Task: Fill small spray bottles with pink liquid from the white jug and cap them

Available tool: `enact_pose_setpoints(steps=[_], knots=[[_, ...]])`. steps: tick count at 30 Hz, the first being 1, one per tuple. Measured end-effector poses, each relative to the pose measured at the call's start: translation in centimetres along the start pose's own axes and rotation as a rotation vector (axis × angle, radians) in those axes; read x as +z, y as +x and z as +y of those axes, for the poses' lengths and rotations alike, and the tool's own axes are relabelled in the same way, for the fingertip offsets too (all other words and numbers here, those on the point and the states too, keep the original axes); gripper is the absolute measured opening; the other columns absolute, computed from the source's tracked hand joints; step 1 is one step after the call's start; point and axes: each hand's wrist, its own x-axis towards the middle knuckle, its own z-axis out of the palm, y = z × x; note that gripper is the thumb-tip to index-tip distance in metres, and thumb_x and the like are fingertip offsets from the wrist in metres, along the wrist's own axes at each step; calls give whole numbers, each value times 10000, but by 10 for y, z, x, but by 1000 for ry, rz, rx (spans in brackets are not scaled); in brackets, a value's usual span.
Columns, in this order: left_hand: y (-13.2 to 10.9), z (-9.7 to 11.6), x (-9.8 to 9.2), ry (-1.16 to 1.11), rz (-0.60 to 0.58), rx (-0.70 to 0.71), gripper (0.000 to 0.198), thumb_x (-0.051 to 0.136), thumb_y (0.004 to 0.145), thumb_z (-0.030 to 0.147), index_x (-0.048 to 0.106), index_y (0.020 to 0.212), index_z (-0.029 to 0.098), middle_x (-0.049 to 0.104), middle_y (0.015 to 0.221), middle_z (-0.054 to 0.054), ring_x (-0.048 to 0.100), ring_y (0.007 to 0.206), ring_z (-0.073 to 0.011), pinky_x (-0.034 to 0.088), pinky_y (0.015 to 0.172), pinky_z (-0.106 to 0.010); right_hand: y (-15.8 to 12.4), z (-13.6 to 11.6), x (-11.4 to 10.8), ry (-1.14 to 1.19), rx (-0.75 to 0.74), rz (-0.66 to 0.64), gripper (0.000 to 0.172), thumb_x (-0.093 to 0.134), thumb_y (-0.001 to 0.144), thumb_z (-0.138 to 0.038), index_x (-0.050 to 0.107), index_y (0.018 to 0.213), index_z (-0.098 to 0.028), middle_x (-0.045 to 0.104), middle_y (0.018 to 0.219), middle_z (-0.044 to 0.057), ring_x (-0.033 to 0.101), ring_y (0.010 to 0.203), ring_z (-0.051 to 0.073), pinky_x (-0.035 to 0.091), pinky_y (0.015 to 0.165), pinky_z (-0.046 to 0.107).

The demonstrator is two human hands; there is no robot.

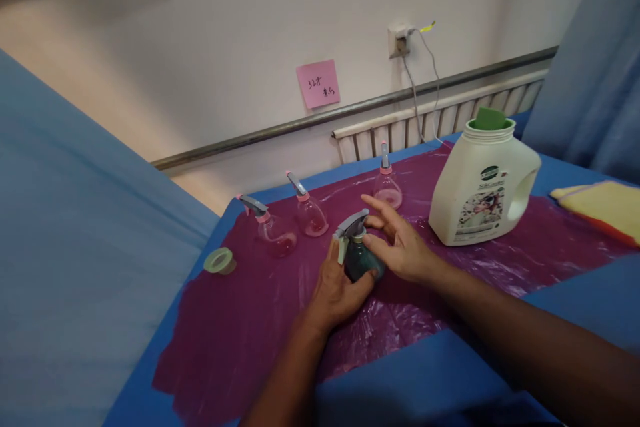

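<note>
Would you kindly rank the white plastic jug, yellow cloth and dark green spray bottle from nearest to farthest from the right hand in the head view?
1. Dark green spray bottle, at the right hand.
2. White plastic jug, right of that hand.
3. Yellow cloth, at the right edge.

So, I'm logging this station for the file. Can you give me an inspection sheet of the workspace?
Surface: blue table, partly covered by a wrinkled purple sheet.
Working items: dark green spray bottle in hand; three pink-collared spray bottles upright behind it; white jug to the right.
Clutter: pale green cap at left; yellow cloth at right.
Hands: left hand holds the green bottle; right hand is at its collar, grip unclear.
Cables: thin cords hang from a wall socket.
Surroundings: wall with pink note, radiator, blue curtains.
</note>
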Motion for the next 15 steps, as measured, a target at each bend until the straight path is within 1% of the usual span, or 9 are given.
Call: enact_pose_setpoints(steps=[2,3,4,7,9,12,15], knots=[[1,1,-1,5,-9,12,823,872,925,253,531,1672,310,694,1575,-130,716,1419,-361,594,1244,-618,-2,-1,-2,7,32,-24,822,793,1003,-398,474,1752,-279,780,1319,103,768,1252,238,630,1082,410],[1,2,-1,8,-16,20,826,863,928,245,524,1677,307,688,1583,-133,710,1428,-361,591,1247,-617,-2,-2,-3,-3,43,-23,820,798,997,-398,486,1745,-273,786,1302,102,777,1233,237,640,1044,393],[2,5,-1,14,-21,27,825,855,926,233,520,1677,301,685,1583,-136,707,1433,-360,589,1249,-612,-1,-2,-4,-20,45,-15,816,815,981,-390,508,1727,-270,790,1291,100,781,1228,237,640,1037,388],[3,13,-2,30,-16,38,796,834,915,202,526,1644,286,698,1544,-128,718,1404,-341,596,1236,-585,1,-1,-4,-91,1,23,792,871,917,-341,577,1650,-275,801,1232,71,779,1213,236,611,1118,418],[4,16,-2,31,-17,36,754,824,912,196,539,1605,280,717,1498,-117,739,1359,-324,619,1200,-556,3,1,-2,-138,-37,65,745,892,894,-323,619,1586,-285,790,1185,46,768,1183,233,585,1159,443],[3,15,-1,37,-20,32,718,821,913,207,549,1574,277,729,1452,-108,758,1302,-313,644,1140,-526,5,4,4,-177,-52,132,729,924,865,-338,645,1537,-293,759,1165,36,743,1148,237,581,1138,459],[3,11,-1,46,-11,41,692,829,925,232,559,1560,277,719,1461,-107,753,1298,-313,641,1131,-523,5,5,7,-193,-34,136,796,951,838,-353,624,1561,-290,745,1175,43,735,1133,245,589,1121,475]])
